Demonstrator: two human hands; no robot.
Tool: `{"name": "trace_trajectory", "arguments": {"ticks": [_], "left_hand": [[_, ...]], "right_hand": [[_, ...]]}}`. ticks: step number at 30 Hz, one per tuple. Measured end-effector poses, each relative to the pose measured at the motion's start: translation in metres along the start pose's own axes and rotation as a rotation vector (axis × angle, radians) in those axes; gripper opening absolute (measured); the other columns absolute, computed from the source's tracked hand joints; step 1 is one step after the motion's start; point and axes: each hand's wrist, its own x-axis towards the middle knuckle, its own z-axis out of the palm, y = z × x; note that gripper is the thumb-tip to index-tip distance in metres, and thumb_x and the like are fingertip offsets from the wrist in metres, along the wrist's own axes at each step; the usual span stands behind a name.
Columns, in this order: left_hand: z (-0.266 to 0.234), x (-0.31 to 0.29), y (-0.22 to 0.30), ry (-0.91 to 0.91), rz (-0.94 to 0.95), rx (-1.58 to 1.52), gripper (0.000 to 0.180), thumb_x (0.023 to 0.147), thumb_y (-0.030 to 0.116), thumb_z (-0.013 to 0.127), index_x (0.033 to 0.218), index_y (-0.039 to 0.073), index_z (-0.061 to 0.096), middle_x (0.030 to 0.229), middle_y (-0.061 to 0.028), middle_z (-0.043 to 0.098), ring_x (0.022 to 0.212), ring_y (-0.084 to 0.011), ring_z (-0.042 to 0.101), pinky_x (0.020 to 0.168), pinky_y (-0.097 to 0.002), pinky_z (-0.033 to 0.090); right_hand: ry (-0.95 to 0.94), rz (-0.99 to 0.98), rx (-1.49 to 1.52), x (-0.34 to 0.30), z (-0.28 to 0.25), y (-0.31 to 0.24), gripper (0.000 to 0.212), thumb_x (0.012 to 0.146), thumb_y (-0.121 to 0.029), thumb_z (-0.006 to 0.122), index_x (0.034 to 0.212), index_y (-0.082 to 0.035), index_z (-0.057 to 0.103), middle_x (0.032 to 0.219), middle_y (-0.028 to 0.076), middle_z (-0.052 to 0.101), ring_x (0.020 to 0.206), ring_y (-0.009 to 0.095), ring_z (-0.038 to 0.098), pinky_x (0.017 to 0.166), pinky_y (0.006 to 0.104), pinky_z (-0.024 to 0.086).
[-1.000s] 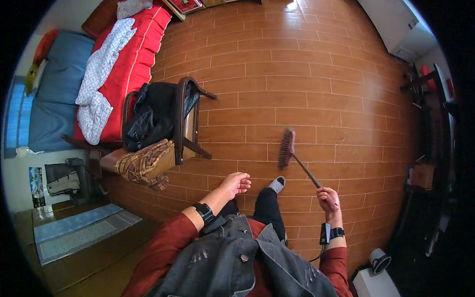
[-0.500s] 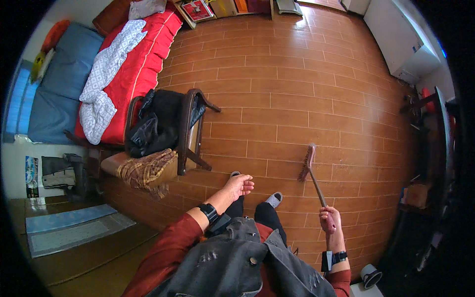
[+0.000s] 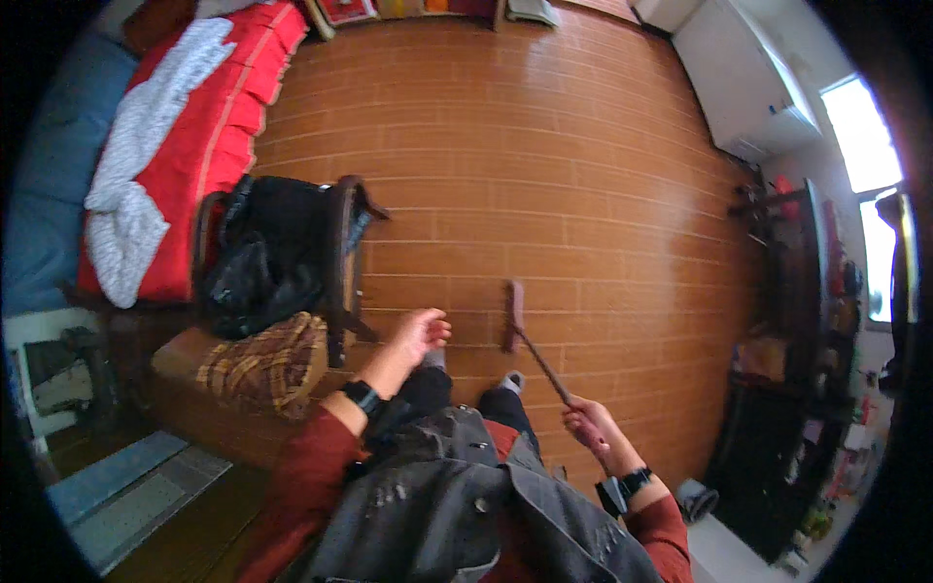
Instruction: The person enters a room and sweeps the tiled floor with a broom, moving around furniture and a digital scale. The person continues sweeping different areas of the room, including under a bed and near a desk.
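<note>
A long-handled brush [image 3: 547, 366] with a pinkish-brown head is gripped in my right hand [image 3: 587, 424], which wraps round the thick end of its handle. The brush head [image 3: 516, 316] points away from me, its bristles facing left, over the tiles in front of my feet. I cannot tell whether it touches the floor. To the left, my left hand [image 3: 420, 332] hangs in the air with loosely curled fingers and holds nothing. It is nearest to the dark wooden chair [image 3: 340, 262], on which a black jacket [image 3: 277, 248] lies.
Brown tiled floor [image 3: 466, 165] stretches ahead. At left stand a bed with a red cover [image 3: 219, 126] and a seat with a plaid cloth [image 3: 267, 364]. A white cabinet [image 3: 734, 78] stands far right, a dark table [image 3: 814, 272] nearer. A small pale bin [image 3: 695, 498] is by my right elbow.
My right hand has swung the brush to the left, closer in front of my feet. My view has turned to the right, bringing a bright window into sight. The left hand remains without anything in it.
</note>
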Motion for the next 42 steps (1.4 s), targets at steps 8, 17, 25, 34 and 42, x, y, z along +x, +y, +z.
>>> {"name": "trace_trajectory", "arguments": {"ticks": [8,17,25,34,42], "left_hand": [[-0.021,0.003,0.005,0.140,-0.074,-0.037,0.019,0.085,0.025,0.052,0.092,0.009,0.058,0.075,-0.0060,0.063,0.068,-0.0171,0.060,0.060,-0.0321,0.049],[0.036,0.016,-0.008,0.257,-0.048,0.000,0.019,0.084,0.025,0.054,0.092,0.009,0.057,0.079,-0.0063,0.062,0.072,-0.0188,0.060,0.065,-0.0345,0.049],[0.162,0.056,-0.018,0.127,-0.056,0.015,0.019,0.084,0.025,0.055,0.093,0.009,0.057,0.076,-0.0057,0.062,0.068,-0.0160,0.060,0.061,-0.0308,0.049],[0.220,0.072,0.011,0.104,-0.007,0.086,0.018,0.085,0.025,0.053,0.091,0.009,0.058,0.080,-0.0070,0.063,0.073,-0.0184,0.060,0.065,-0.0340,0.049],[0.197,0.083,0.042,0.092,-0.017,-0.014,0.018,0.085,0.026,0.053,0.091,0.010,0.058,0.080,-0.0056,0.063,0.072,-0.0174,0.061,0.065,-0.0346,0.049]], "right_hand": [[-0.103,0.147,-0.380,0.128,0.095,-0.014,0.018,0.086,-0.017,0.049,0.075,-0.006,0.040,0.055,0.000,0.041,0.042,0.009,0.041,0.037,0.0202,0.035],[-0.308,0.193,0.060,0.197,0.082,-0.131,0.011,0.084,-0.011,0.046,0.081,0.000,0.046,0.066,0.001,0.045,0.055,0.007,0.045,0.048,0.0165,0.041],[-0.282,-0.010,0.331,0.066,-0.082,-0.281,0.014,0.087,-0.012,0.044,0.085,0.002,0.043,0.069,0.006,0.048,0.056,0.011,0.048,0.049,0.0198,0.042],[-0.136,-0.091,0.477,0.000,-0.139,-0.335,0.014,0.086,-0.013,0.043,0.080,0.001,0.044,0.068,0.006,0.049,0.052,0.011,0.047,0.046,0.0212,0.044],[-0.174,-0.094,0.469,-0.012,-0.074,-0.294,0.016,0.086,-0.014,0.045,0.079,0.000,0.044,0.065,0.005,0.045,0.055,0.012,0.047,0.047,0.0223,0.043]]}}
